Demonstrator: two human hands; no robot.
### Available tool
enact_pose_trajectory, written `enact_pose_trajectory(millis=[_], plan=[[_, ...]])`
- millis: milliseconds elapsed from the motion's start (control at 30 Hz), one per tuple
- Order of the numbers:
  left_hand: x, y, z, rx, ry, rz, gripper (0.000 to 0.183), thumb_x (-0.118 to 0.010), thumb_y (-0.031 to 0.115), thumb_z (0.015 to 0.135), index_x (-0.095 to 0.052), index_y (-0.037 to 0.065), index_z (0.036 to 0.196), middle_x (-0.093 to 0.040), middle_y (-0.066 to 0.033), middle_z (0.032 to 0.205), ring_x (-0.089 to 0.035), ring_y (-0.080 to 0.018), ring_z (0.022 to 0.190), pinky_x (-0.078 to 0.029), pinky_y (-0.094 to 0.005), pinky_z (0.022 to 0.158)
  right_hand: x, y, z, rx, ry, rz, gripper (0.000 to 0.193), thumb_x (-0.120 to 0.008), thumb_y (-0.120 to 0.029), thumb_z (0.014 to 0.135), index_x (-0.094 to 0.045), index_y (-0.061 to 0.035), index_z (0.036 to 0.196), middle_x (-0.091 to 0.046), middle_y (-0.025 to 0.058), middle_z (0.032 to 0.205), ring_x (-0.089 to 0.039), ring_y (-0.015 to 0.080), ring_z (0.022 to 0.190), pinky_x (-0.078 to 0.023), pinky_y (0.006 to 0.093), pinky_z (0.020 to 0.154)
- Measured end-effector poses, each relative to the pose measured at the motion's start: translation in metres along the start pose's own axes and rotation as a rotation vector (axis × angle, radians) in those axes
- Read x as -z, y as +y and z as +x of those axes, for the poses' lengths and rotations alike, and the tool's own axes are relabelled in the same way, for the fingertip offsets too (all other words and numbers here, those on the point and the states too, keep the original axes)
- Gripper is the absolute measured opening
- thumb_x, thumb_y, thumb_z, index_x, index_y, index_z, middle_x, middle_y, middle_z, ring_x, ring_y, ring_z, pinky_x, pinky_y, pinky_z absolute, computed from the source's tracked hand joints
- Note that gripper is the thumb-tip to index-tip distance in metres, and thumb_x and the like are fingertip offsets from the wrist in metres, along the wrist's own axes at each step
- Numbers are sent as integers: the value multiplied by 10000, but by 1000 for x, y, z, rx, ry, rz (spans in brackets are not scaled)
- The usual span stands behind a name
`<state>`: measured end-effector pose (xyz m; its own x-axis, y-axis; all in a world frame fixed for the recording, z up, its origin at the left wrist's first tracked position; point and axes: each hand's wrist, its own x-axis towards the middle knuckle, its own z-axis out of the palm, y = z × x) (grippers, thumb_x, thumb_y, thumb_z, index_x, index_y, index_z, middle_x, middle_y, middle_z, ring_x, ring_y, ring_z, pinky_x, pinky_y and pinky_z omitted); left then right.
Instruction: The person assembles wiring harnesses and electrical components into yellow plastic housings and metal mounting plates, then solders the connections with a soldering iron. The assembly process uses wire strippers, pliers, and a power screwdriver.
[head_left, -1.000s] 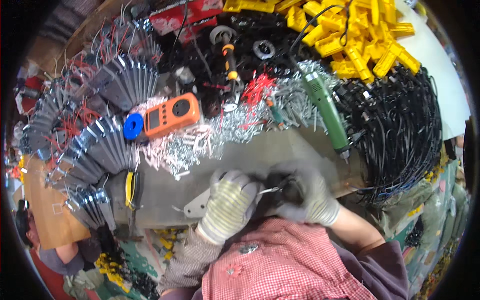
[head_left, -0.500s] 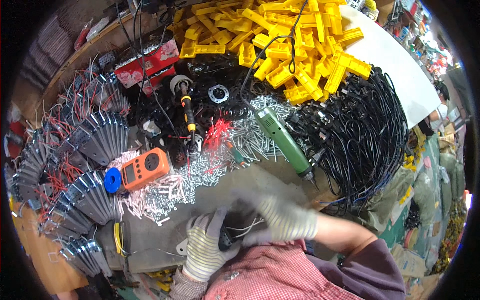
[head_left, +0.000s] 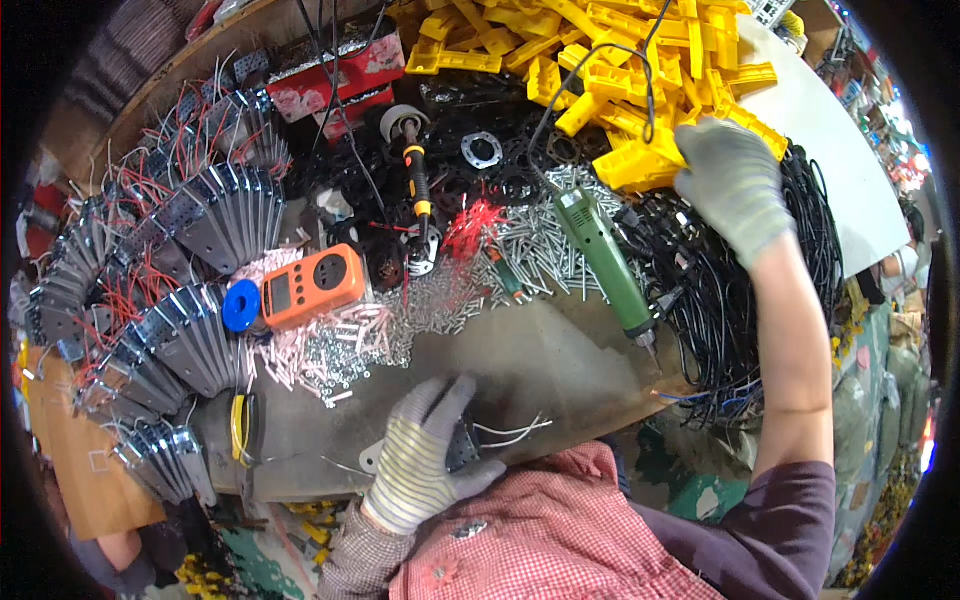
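Observation:
My left hand, in a striped grey work glove, rests at the near edge of the bench. Its fingers curve over a dark metal bracket part, with a holed tab showing at the left and white wires at the right. Most of that part is hidden under the palm. My right hand, gloved alike, is stretched out to the far right at the pile of yellow plastic housings. Its fingertips are closed over the end of one yellow plastic housing. The far side of that grip is hidden.
A green electric screwdriver lies beside bundled black power cords. Around the middle are loose screws, a soldering iron and an orange meter. Wired metal brackets stand in rows at the left, near yellow-handled cutters.
My right hand has moved from beside the left hand, up and right to the yellow housings, and closed on one. My left hand stays on the bracket part. The whole view has shifted slightly.

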<state>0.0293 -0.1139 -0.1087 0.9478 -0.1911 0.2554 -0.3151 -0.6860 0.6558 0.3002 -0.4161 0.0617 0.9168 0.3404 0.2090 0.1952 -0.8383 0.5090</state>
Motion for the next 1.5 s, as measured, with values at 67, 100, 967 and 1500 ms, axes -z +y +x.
enact_pose_trajectory(millis=[67,100,967,1500], plan=[[10,6,7,56,23,-30,1091,-982,405,699,-475,60,1602,-502,-245,1526,-520,-419,1418,-467,-518,1174,39,-6,-41,134,53,182,197,-739,-216,863,-787,-114,1024,-771,130,977,-754,340,957,-600,467,829],[16,14,19,-45,215,-39,1032,-984,336,676,-521,63,1557,-519,-249,1495,-543,-431,1377,-491,-532,1129,44,-16,-58,286,200,328,169,-748,-207,839,-734,-83,953,-731,145,929,-731,355,903,-588,473,804],[22,-24,-46,312,595,-191,529,-871,11,860,-679,-23,1351,-745,-155,1289,-732,-227,1157,-580,-374,1025,-71,-125,-40,575,379,689,69,-709,-161,883,-765,-128,860,-724,97,871,-697,314,914,-572,428,777],[17,-34,-37,359,646,-767,529,-878,17,848,-675,5,1336,-757,-141,1256,-742,-210,1108,-616,-347,941,-98,-166,-58,295,-302,430,130,-729,-147,887,-776,-58,969,-786,197,984,-773,387,956,-616,478,853]])
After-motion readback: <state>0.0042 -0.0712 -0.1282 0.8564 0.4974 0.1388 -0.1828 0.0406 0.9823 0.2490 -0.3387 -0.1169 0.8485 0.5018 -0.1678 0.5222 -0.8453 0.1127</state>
